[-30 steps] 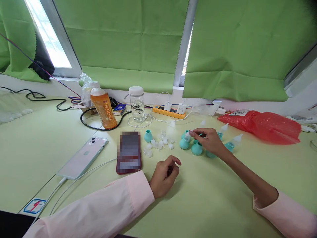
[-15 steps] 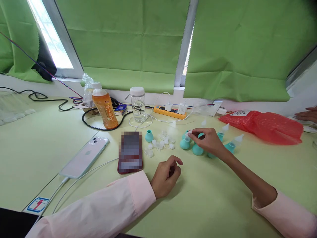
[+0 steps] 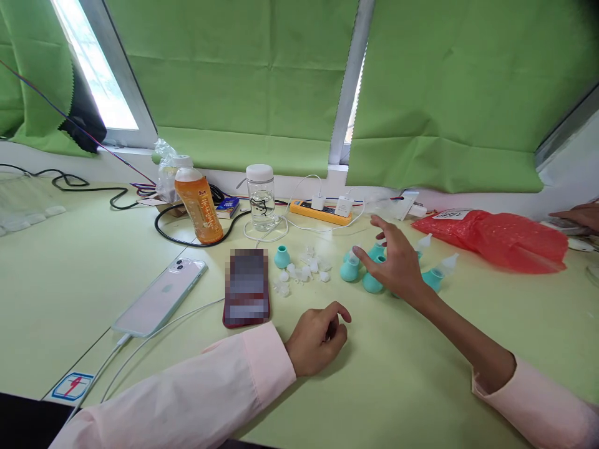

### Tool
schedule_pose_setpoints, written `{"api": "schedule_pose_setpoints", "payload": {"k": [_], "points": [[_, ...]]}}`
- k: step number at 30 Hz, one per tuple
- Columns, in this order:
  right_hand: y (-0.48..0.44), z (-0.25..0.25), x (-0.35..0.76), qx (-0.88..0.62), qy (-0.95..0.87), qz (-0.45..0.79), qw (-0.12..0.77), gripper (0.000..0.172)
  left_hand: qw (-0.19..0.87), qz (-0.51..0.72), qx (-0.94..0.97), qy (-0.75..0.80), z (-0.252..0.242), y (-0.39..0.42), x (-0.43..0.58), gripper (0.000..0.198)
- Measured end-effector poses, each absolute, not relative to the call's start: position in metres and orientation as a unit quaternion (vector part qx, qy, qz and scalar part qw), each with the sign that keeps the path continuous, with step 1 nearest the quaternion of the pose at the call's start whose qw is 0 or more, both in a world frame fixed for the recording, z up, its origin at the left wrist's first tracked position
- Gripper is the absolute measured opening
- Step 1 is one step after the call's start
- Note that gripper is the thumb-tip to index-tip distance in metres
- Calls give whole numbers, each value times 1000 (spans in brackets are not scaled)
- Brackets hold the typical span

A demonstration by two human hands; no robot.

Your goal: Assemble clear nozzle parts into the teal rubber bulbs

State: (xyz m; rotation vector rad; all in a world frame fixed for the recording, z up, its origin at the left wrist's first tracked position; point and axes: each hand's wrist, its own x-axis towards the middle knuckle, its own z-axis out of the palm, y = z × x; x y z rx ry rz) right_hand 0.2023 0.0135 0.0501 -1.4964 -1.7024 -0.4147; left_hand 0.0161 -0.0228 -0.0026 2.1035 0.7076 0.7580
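My right hand [image 3: 393, 262] is open over a group of teal squeeze bulbs [image 3: 373, 282], thumb and fingers spread with nothing between them. Near the thumb tip stands a teal bulb [image 3: 349, 270] with a small clear piece in its neck. Some bulbs behind the hand are partly hidden. To the right, a tilted bulb [image 3: 433, 280] carries a clear pointed nozzle [image 3: 448, 264]. My left hand [image 3: 318, 340] rests on the table, fingers loosely curled in and holding nothing visible. Beyond it lie several small clear plastic pieces [image 3: 306, 272] beside a lone teal bulb [image 3: 282, 257] with an uncovered neck.
A red-cased phone [image 3: 246, 315] and a pale phone [image 3: 159, 298] with a cable lie left. Behind stand an orange drink bottle [image 3: 199, 206], a clear bottle [image 3: 262, 202] and a yellow power strip [image 3: 318, 212]. A red plastic bag [image 3: 510, 240] lies right, near another person's hand [image 3: 578, 215].
My right hand has let go of the clear piece in the bulb's neck, lifted slightly and spread its fingers. My left hand has shifted slightly to the right.
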Motion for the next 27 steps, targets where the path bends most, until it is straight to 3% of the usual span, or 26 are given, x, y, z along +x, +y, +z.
{"api": "schedule_pose_setpoints", "payload": {"k": [3, 6, 9, 12, 20, 27], "points": [[8, 48, 189, -457, -750, -216, 427, 37, 357, 293, 847, 265, -3, -23, 16, 18], [10, 40, 168, -388, -850, -152, 321, 21, 319, 301, 867, 237, -4, -25, 14, 18], [18, 30, 145, -441, -870, -75, 206, 23, 268, 318, 888, 197, -7, -26, 13, 18], [29, 21, 128, -484, -859, -53, 159, 31, 225, 331, 901, 164, -9, -27, 13, 18], [32, 9, 121, -491, -858, -48, 145, 25, 217, 344, 894, 186, -9, -27, 13, 18], [31, -1, 124, -482, -854, -22, 192, 18, 242, 343, 885, 201, -6, -26, 13, 16]]}}
